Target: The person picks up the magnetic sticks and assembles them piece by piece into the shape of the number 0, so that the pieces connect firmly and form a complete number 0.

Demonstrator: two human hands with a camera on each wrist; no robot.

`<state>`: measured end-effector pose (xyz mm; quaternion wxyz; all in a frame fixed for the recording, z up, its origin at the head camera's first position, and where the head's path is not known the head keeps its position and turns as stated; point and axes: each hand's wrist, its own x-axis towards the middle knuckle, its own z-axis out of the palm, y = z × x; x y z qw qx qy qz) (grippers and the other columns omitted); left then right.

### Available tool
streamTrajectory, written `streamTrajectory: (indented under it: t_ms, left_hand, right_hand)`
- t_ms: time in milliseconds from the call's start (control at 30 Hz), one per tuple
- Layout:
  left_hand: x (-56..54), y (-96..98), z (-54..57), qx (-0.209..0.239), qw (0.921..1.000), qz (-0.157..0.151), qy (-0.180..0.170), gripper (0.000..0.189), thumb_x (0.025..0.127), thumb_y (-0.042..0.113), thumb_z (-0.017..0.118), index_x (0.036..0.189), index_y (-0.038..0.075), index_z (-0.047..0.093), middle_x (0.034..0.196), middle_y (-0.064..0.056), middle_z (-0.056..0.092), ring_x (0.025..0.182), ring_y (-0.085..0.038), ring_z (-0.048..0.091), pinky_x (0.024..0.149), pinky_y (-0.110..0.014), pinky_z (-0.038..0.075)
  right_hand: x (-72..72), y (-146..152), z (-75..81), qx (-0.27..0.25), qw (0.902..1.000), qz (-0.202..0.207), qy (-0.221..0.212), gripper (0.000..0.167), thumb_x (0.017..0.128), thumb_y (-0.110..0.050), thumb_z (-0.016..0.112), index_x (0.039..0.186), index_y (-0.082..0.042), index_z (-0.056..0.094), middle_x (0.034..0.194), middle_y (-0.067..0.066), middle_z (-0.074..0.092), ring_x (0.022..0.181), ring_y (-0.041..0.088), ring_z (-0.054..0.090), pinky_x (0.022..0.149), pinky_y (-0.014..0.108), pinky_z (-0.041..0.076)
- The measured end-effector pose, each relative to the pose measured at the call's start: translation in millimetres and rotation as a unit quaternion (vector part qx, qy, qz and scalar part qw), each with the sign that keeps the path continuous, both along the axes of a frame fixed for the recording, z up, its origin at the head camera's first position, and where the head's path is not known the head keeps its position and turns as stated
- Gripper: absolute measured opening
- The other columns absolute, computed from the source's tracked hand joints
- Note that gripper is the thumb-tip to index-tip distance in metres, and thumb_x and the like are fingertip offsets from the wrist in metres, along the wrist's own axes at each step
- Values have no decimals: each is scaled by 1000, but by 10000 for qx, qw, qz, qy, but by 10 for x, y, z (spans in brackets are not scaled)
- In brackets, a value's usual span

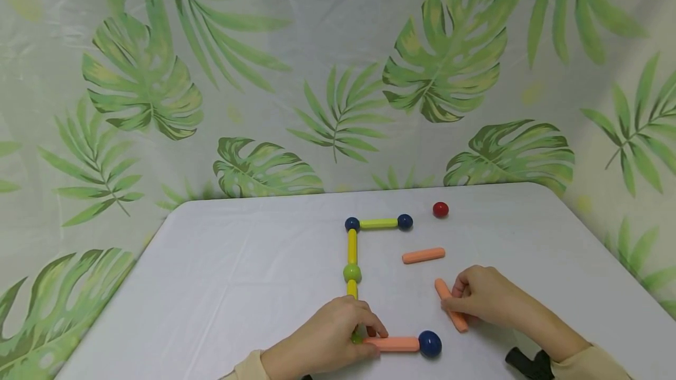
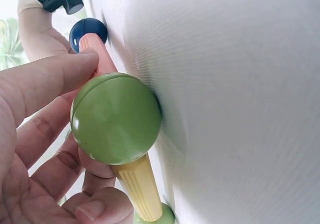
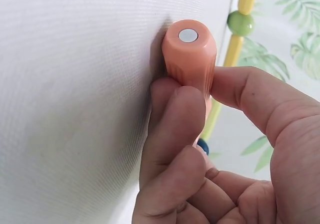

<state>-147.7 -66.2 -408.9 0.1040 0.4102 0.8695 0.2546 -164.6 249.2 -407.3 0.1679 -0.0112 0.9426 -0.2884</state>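
Note:
Near the front of the table, my left hand (image 1: 338, 333) pinches an orange magnetic stick (image 1: 398, 344) between thumb and fingers. One end of that stick meets a green ball (image 2: 115, 119); a dark blue ball (image 1: 430, 344) is on its other end. From the green ball a yellow stick (image 2: 137, 184) leads to a second green ball (image 1: 352, 273). To the right, my right hand (image 1: 488, 298) grips another orange stick (image 1: 458, 322), which lies slantwise at the tabletop. A round silvery magnet (image 3: 188, 35) shows in its end in the right wrist view.
Beyond the hands, a yellow stick (image 1: 352, 245) joins a blue ball (image 1: 352, 224), a yellow-green stick (image 1: 378, 223) and another blue ball (image 1: 405, 221). A loose orange stick (image 1: 423, 255) and a red ball (image 1: 440, 210) lie right of them. Leaf-patterned cloth hangs behind the white table (image 1: 237, 263).

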Motion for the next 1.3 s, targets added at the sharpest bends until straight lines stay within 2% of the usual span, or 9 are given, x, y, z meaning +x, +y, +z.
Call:
streamTrajectory:
  t_ms: [200,700,933,1133,1300]
  left_hand:
    - [4,3,1,7,10000,0,7,16,90,23,90,104,26,85,90,22,72,80,9,53,76,-11,43]
    - [-5,27,15,-85,9999,70,-111,16,90,23,90,104,26,84,88,21,70,78,8,53,72,-12,44]
    - [-22,59,37,-75,9999,-92,9,18,91,22,88,107,26,82,92,19,71,80,9,57,74,-10,47]
    - [-33,132,70,-63,9996,-248,-83,20,92,20,87,111,24,82,98,17,73,81,10,57,73,-8,49]
    - [-22,193,78,-133,9994,-299,-88,20,92,16,86,111,22,83,96,16,73,79,10,56,71,-8,48]
  right_hand:
    - [-29,2,-19,-90,9999,-27,57,27,91,-32,84,83,-11,69,62,-2,59,60,13,54,56,24,39]
    - [-42,-23,-11,-1081,9941,105,-40,25,97,-31,79,91,-7,74,65,-1,71,61,12,66,57,25,49]
    - [-28,-59,-6,-1426,9894,248,-98,26,98,-31,78,93,-5,74,66,2,73,62,12,69,57,25,51]
    - [-18,-91,-19,-1540,9876,164,-244,27,98,-32,79,94,-5,74,67,3,74,61,12,70,57,25,54]
    - [-6,-108,-49,-1652,9853,135,-414,28,99,-32,78,94,-5,74,68,3,75,61,10,70,57,25,55]
